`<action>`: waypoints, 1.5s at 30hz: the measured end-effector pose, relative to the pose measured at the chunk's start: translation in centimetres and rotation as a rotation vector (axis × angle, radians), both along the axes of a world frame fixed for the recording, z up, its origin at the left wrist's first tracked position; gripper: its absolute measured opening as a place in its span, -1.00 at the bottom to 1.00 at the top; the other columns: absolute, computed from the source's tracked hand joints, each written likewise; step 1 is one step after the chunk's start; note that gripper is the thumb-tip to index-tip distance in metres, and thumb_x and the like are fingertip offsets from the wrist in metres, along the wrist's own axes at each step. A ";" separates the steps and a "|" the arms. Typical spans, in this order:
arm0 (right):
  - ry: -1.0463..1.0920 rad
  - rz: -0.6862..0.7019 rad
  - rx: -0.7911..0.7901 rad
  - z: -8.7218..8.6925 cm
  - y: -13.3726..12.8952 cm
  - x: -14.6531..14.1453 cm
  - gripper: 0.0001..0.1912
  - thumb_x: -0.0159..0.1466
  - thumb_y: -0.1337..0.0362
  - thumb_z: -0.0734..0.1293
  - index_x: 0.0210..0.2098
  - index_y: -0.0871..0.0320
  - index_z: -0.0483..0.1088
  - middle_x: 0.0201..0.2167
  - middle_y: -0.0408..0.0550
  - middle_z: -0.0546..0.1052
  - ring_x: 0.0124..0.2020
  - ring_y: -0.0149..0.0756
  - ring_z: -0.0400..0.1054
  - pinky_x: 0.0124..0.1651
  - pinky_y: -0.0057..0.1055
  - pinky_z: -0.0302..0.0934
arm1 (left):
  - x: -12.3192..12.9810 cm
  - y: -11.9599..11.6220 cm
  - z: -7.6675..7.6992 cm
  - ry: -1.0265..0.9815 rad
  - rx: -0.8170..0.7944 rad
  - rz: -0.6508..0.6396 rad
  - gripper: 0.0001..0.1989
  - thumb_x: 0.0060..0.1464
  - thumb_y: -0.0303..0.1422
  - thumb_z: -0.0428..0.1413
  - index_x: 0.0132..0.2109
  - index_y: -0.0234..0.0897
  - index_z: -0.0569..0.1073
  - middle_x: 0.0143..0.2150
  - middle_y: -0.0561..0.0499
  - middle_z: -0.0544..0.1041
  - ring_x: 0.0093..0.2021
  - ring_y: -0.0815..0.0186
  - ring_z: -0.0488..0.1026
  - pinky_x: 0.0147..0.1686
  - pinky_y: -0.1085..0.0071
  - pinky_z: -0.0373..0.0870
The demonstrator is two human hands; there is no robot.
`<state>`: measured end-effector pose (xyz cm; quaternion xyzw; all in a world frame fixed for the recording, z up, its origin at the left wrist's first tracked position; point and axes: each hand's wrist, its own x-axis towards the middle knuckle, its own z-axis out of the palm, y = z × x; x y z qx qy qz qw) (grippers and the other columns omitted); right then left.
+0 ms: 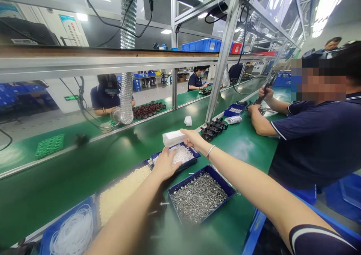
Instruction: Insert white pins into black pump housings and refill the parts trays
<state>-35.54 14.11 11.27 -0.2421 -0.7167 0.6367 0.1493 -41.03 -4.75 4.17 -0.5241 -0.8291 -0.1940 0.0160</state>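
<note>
My right hand (194, 139), a thin bangle on its wrist, is closed on one end of a white rectangular block (172, 138). It holds the block above the far side of a blue bin (194, 161) of thin white plastic pieces (183, 154). My left hand (166, 164) lies over the near left part of that bin, fingers stretched out and apart, touching or just above the pieces. Closer to me, a second blue bin (229, 193) is full of metal screws (200, 196). A few loose screws lie on the green bench beside it.
Left of my hands stand a bin of cream-coloured small parts (122, 193) and a blue bin with clear rings (75, 230). Black parts (213, 129) sit by a metal post (221, 63). A co-worker (318, 135) works on the right; others sit across the line.
</note>
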 end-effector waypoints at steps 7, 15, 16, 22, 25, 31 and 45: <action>-0.042 0.054 -0.054 0.0 -0.6 -0.7 -0.66 0.27 0.03 0.34 -0.30 0.20 0.31 -0.72 -0.27 0.24 -0.75 -0.51 0.11 -0.74 -0.58 -0.18 | 0.1 0.6 -0.5 -0.042 -0.073 -0.033 -0.34 0.23 0.10 -0.23 0.34 -0.13 0.15 0.42 -0.21 0.07 0.43 -0.08 -0.09 0.31 -0.13 -0.02; -0.127 0.036 -0.057 0.1 0.1 -2.7 -0.68 0.37 0.09 0.27 -0.21 0.28 0.35 -0.55 -0.22 0.36 -0.68 -0.57 0.18 -0.69 -0.62 0.02 | 0.1 0.6 -0.7 -0.060 -0.102 -0.029 -0.23 0.16 0.20 -0.25 0.37 -0.12 0.09 0.45 -0.21 -0.04 0.45 -0.06 -0.21 0.29 -0.22 -0.06; -0.113 0.028 -0.054 0.3 0.5 -3.1 -0.67 0.37 0.08 0.28 -0.16 0.29 0.35 -0.50 -0.17 0.40 -0.65 -0.55 0.23 -0.66 -0.61 0.09 | 0.1 0.6 -0.7 -0.058 -0.105 -0.028 -0.24 0.18 0.19 -0.26 0.37 -0.13 0.09 0.45 -0.22 -0.04 0.45 -0.06 -0.22 0.29 -0.22 -0.06; -0.004 -0.003 -0.003 0.0 2.9 -2.5 -0.60 0.37 0.09 0.28 0.05 0.26 0.29 -0.12 0.05 0.48 -0.33 -0.36 0.47 -0.34 -0.41 0.43 | 0.0 0.6 -1.1 -0.040 -0.123 -0.014 -0.37 0.27 0.04 -0.26 0.35 -0.16 0.13 0.44 -0.23 0.01 0.45 -0.05 -0.21 0.27 -0.22 -0.01; -0.006 -0.035 0.069 -1.8 4.0 0.3 -0.71 0.37 0.18 0.29 -0.04 0.27 0.36 -0.10 0.05 0.49 -0.28 -0.35 0.47 -0.32 -0.41 0.42 | 0.1 0.7 -1.0 -0.015 -0.118 0.004 -0.45 0.31 -0.06 -0.24 0.31 -0.19 0.20 0.42 -0.25 0.07 0.44 -0.06 -0.15 0.26 -0.19 0.05; -0.057 -0.082 0.259 -6.1 7.5 6.6 -0.80 0.34 0.23 0.28 -0.23 0.28 0.42 -0.21 0.06 0.55 -0.27 -0.31 0.49 -0.35 -0.45 0.40 | -0.2 2.2 -0.1 0.053 -0.090 -0.070 -0.49 0.32 -0.15 -0.19 0.34 -0.16 0.15 0.44 -0.15 0.02 0.44 0.01 -0.13 0.30 -0.07 0.01; -0.034 0.252 0.887 -12.5 7.7 17.5 -0.55 0.36 0.16 0.26 0.22 0.06 0.30 0.27 0.03 0.30 0.32 -0.14 0.08 0.38 -0.07 -0.07 | -2.3 4.1 -0.5 0.116 -0.126 -0.304 -0.63 0.31 -0.08 -0.13 0.12 -0.02 0.39 0.33 -0.04 0.28 0.32 0.12 0.19 0.19 0.02 0.20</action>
